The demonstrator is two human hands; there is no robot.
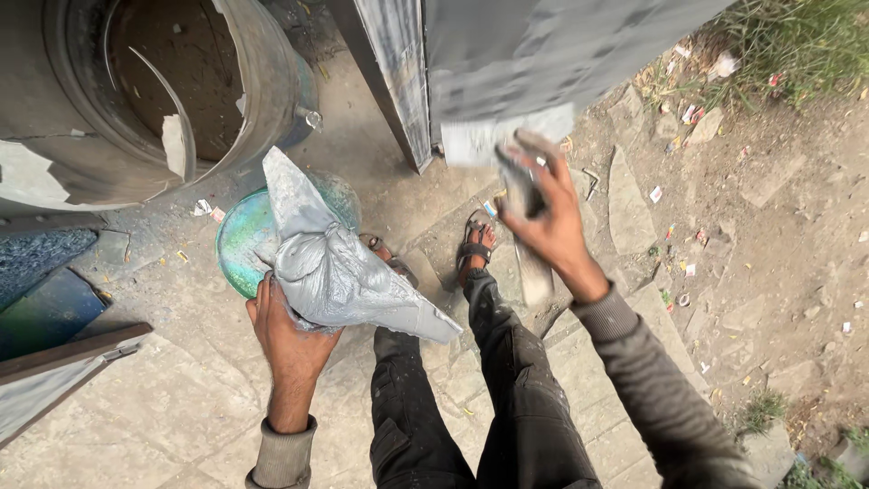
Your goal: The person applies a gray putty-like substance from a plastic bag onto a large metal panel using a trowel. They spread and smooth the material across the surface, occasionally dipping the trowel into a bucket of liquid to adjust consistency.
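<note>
My left hand (288, 337) grips a crumpled grey plastic bag (337, 267) from below, holding it over a round green bowl (239, 244) on the ground. My right hand (550, 222) is raised in front of the grey metal door (534, 54), shut on a flat trowel-like tool (520, 195) with a pale blade at its top; it is blurred by motion. My legs in dark trousers and sandalled feet (475, 246) stand on the stone step below.
A big rusty metal drum (262, 81) lies open at the upper left. Blue and grey boards (45, 308) lie at the left edge. Bare dirt (778, 254) with stones and litter spreads to the right, with grass at the top right.
</note>
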